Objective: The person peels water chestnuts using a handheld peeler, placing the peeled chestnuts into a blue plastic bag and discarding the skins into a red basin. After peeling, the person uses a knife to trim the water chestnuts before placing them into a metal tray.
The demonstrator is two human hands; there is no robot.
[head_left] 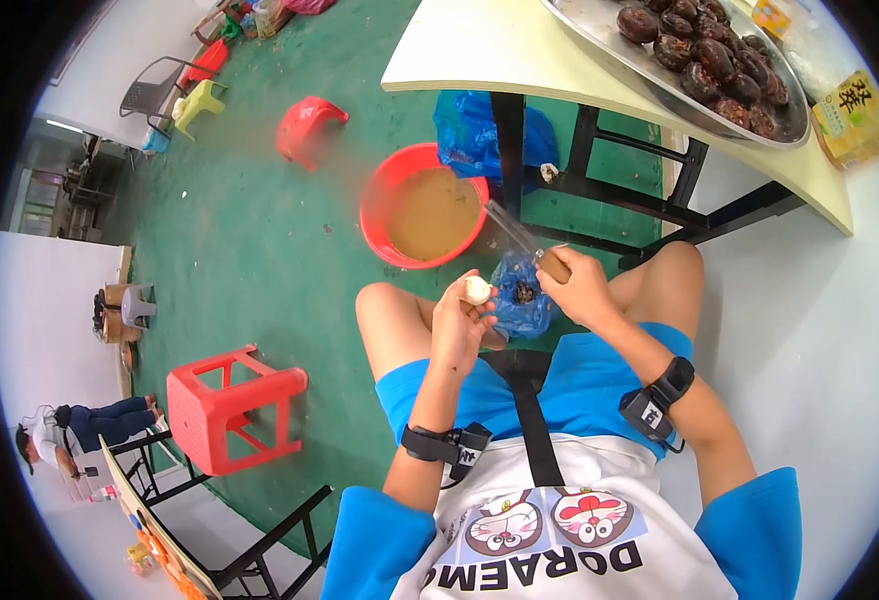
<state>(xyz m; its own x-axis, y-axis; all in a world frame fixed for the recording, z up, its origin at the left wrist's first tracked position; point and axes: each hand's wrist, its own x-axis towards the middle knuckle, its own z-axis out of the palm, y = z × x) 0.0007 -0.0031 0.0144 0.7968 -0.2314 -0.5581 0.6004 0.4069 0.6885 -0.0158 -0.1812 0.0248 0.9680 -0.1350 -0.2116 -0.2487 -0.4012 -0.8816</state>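
My left hand (457, 325) has its fingers closed around a peeled, white water chestnut (477, 290). A knife with a wooden handle (554, 266) is gripped in my right hand (582, 287). Its blade (513, 229) points up and to the left, apart from the water chestnut. Below both hands, between my knees, a blue plastic bag (528, 318) lies open on the floor with dark peelings inside.
A red basin (368, 228) of cloudy brownish water stands ahead. Unpeeled water chestnuts (712, 60) fill a metal tray (650, 88) on the table (480, 45) at right. Another blue bag (460, 125) lies by its legs. A red stool (195, 425) stands left; a person (110, 425) is farther off.
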